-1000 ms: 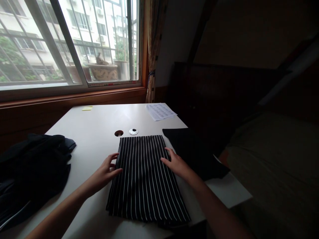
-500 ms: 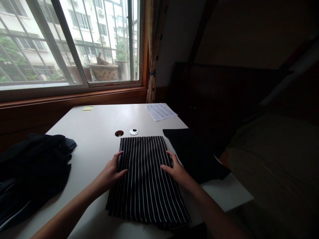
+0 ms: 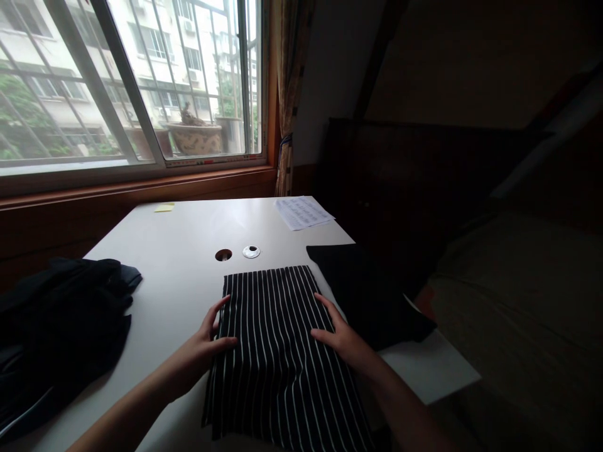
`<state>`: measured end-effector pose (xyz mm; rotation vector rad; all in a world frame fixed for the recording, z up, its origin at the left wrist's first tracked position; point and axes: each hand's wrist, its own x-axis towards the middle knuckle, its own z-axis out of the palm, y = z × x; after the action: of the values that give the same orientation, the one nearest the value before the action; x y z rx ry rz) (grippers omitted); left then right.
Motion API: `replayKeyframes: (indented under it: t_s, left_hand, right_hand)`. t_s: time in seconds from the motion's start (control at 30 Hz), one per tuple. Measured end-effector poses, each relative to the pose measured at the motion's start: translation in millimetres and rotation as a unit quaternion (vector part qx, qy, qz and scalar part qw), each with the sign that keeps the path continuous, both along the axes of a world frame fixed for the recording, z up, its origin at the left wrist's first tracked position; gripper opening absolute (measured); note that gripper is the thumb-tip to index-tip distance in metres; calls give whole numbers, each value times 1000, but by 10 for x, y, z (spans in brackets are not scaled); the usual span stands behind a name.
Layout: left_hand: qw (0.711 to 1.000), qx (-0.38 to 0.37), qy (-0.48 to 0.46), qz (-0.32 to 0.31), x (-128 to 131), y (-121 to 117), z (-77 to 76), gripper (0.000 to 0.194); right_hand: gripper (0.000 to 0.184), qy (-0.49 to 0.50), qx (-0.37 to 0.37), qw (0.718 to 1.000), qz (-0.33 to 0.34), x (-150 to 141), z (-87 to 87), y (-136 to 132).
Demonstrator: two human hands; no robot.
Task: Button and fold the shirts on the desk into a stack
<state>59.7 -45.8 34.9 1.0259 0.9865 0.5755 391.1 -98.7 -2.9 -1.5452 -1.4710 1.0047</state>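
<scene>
A folded black cloth with thin white stripes [image 3: 277, 351] lies flat on the white table [image 3: 188, 251], its near end hanging over the front edge. My left hand [image 3: 207, 342] rests on the cloth's left edge, fingers spread and thumb on the fabric. My right hand [image 3: 342, 333] lies flat on the cloth's right edge with fingers stretched out. Both hands press the fabric and hold nothing.
A heap of dark clothes [image 3: 56, 326] sits at the table's left. A plain black folded cloth [image 3: 372, 295] lies right of the striped one. A printed sheet [image 3: 304, 212], a cable hole [image 3: 223, 255], its white cap [image 3: 251, 252] and a yellow note [image 3: 164, 208] lie farther back. A window is behind.
The striped cloth has slid toward me, its far edge now farther from the cable hole. Both hands came back with it along its side edges.
</scene>
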Motion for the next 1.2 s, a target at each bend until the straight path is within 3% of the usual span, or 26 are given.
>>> replayKeyframes:
  t_s: [0.23,0.4,0.5,0.63,0.73,0.83,0.9,1.0,1.1,1.2]
  left_hand:
    - [986,162,12,-47,211,-106,-106,93]
    - [973,199,-48,-110,591,-76,-31,96]
    - [964,219,-82,-123,873,10,102,98]
    - [952,242,-160,-102,1251,158,450,95]
    - [944,239,-214,-80,1561,315,738,96]
    - [946,207,-244,-52,1904,548,834,97]
    - [958,161,-234,-34,2119,724,719,94]
    - [980,81,-179,11,2340,926,328,87]
    - [989,42,-135,42,2402,984,-97,79]
    - [991,44,-121,48,2371,931,-343,74]
  right_hand:
    - [77,31,18,999,4,228,346,-50]
    - [77,66,20,997,-24,616,701,-130]
    - [76,55,28,997,-42,865,921,-140]
    - [74,42,41,997,-46,1208,1217,-28]
    - [70,26,66,996,-48,1527,1403,197]
    - [66,-1,99,993,-71,1881,1470,517]
    - [61,-7,91,991,-98,2082,1402,720]
    - [52,7,15,984,-176,2263,1122,885]
    - [61,69,-107,965,-228,2314,754,832]
    - [70,110,-142,957,-227,2320,484,649]
